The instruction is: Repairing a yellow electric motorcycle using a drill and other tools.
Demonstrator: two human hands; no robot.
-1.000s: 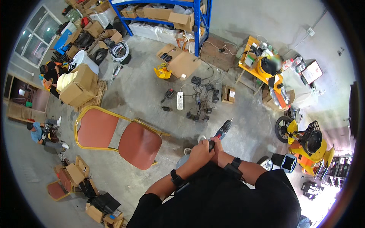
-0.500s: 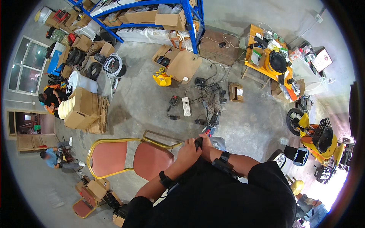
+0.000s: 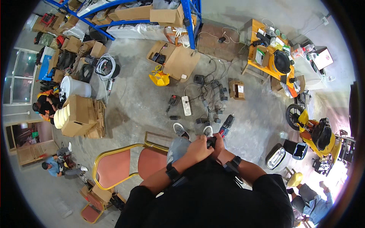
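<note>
Close in front of my body, both hands are closed around a cordless drill (image 3: 227, 125), dark grey with a red patch. Its narrow tip points away from me and slightly right. My left hand (image 3: 199, 149) grips the black block-like end of the tool. My right hand (image 3: 218, 146) wraps round it from the other side, and its fingers partly hide the handle. Whether the black end is a separate battery I cannot tell. Dark bands circle both my wrists.
A salmon-padded chair (image 3: 152, 163) stands at my left. Ahead on the floor lie a white power strip (image 3: 186, 106), tangled chargers and cables (image 3: 209, 91), another power tool (image 3: 173, 102) and a small carton (image 3: 236, 90). A yellow motorbike (image 3: 321, 138) stands right; other people sit at the sides.
My hands have shifted slightly right with the drill, which now shows more of its body and points up and right. My shoes have come into view as my head moved.
</note>
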